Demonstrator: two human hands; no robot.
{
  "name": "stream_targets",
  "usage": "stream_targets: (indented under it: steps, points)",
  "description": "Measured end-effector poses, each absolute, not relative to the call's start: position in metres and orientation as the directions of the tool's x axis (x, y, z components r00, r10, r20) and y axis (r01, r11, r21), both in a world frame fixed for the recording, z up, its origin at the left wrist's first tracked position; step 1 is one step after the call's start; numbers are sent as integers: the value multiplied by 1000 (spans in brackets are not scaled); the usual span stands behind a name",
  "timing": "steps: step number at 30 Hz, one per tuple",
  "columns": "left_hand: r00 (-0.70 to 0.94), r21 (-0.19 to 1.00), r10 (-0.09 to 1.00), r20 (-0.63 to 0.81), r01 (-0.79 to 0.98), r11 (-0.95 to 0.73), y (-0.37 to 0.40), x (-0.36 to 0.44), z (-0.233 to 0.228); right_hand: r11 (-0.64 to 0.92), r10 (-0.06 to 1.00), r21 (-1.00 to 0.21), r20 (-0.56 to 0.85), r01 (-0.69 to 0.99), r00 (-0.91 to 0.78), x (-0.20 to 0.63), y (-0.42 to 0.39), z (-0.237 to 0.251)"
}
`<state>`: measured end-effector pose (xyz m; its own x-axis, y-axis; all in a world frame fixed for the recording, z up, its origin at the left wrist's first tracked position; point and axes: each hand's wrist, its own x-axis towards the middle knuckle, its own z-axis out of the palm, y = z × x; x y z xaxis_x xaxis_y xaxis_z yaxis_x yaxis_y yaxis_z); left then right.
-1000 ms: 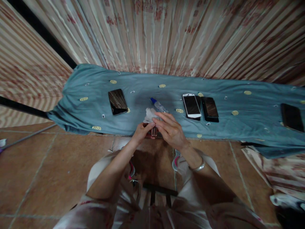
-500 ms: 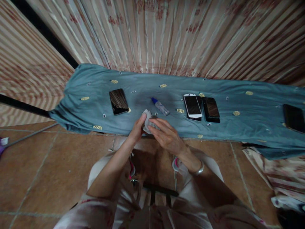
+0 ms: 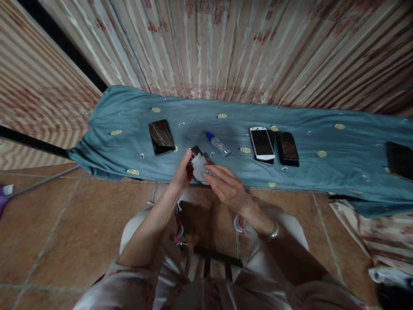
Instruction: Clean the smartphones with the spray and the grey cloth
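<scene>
A dark, shiny phone [image 3: 195, 150] sits in my left hand [image 3: 183, 172], whose thumb grips its near edge; most of it is covered. Over its face lies a small grey cloth [image 3: 200, 168], pressed there by the fingers of my right hand [image 3: 227, 185]. Just beyond my hands, a clear bottle with a blue cap [image 3: 219, 144] rests on its side on the teal cloth-covered bench [image 3: 193, 112]. To the left of it lies a dark phone [image 3: 161, 137].
Right of the bottle, a white phone [image 3: 261, 143] lies on a dark one, beside a stack of dark phones [image 3: 288, 148]. Another dark phone [image 3: 400, 159] is at the far right. A striped curtain [image 3: 206, 51] hangs behind the bench.
The cloth has slid down toward me with my right hand, and the top of the phone in my left hand now shows. The things on the bench have stayed put.
</scene>
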<state>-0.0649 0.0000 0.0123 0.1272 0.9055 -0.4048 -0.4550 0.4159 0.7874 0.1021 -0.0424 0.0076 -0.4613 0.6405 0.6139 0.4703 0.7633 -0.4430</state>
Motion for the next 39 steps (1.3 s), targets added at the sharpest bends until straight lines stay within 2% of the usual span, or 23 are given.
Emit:
stream_targets:
  steps: [4,8,23,26,34,39]
  points:
    - [112,756,901,-419,-506,414,-2,-60,15,739,671,-509,615,441,-414,100,-42,8]
    - [116,725,883,-454,-527,442,-4,-58,15,689,725,-580,560,434,-402,99,-39,9]
    - [196,735,884,-424,-495,462,-11,-59,12,502,864,-728,440,467,-245,103,-20,0]
    - [229,715,861,-454,-483,505,-12,-57,11,445,896,-794,400,415,-196,103,-15,0]
    - [263,721,856,-445,-462,517,-12,-56,17,255,963,-956,237,145,-132,105,-3,-6]
    - [284,736,852,-440,-431,523,-15,-54,16,285,954,-939,257,192,-157,107,-1,-1]
